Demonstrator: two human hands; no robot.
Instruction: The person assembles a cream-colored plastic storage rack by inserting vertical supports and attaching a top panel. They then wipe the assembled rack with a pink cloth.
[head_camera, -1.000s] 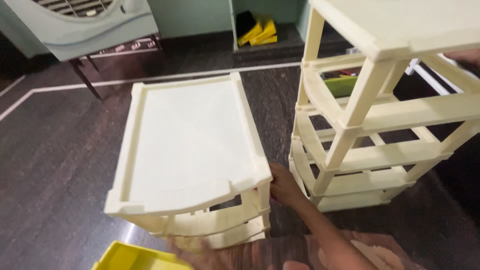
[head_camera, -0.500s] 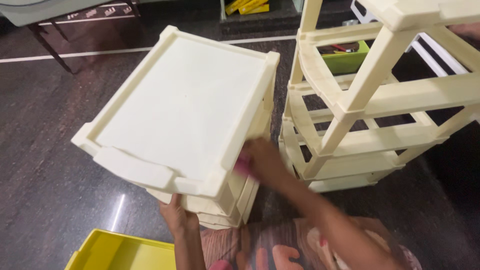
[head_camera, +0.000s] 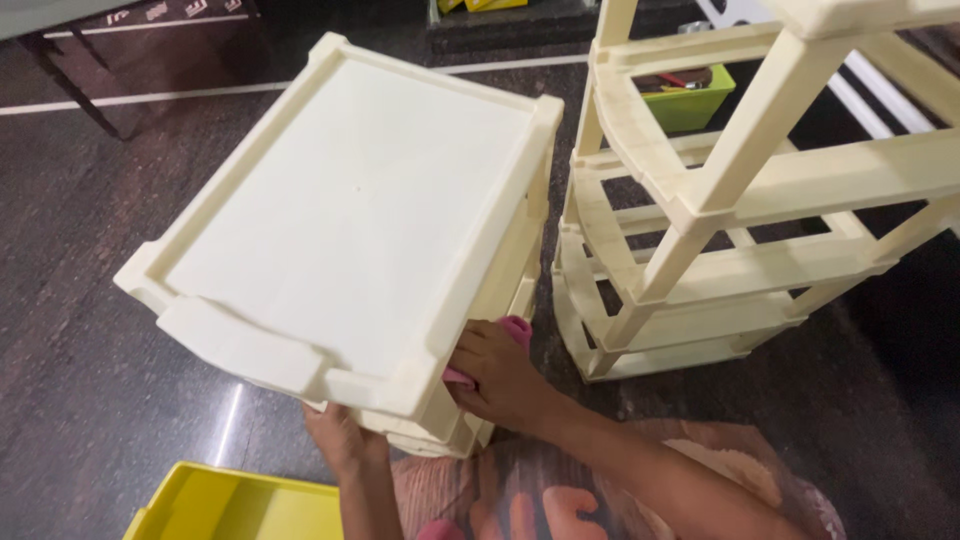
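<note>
A: What is the right hand (head_camera: 503, 378) doing?

B: It is pressing a pink cloth (head_camera: 500, 340) against the side of the cream plastic drawer frame (head_camera: 350, 210), just under the frame's top panel. The fingers are curling over the cloth and pinching it against the plastic, so only 2 small bits of pink are showing, one above the knuckles and one below the thumb.

A: And the left hand (head_camera: 338, 437)?

B: It is reaching up under the front lower edge of the same frame, palm against the plastic. The fingers are going out of sight beneath the frame, so I cannot tell whether they are curled round an edge or lying flat.

A: Where is the frame sitting?

B: It is tilting, with its flat top facing the camera and its curved front lip pointing to the lower left, above the dark stone floor (head_camera: 90, 330). Its lower tiers are showing beneath the top near both hands.

A: What is lying around it?

B: A taller cream drawer frame (head_camera: 720, 200) with open tiers is standing upright just to the right, close beside it. A green bin (head_camera: 690, 105) is showing through that frame's upper tiers. A yellow plastic tray (head_camera: 240, 505) is lying at the lower left, near the left forearm. A patterned garment is covering the person's lap at the bottom.
</note>
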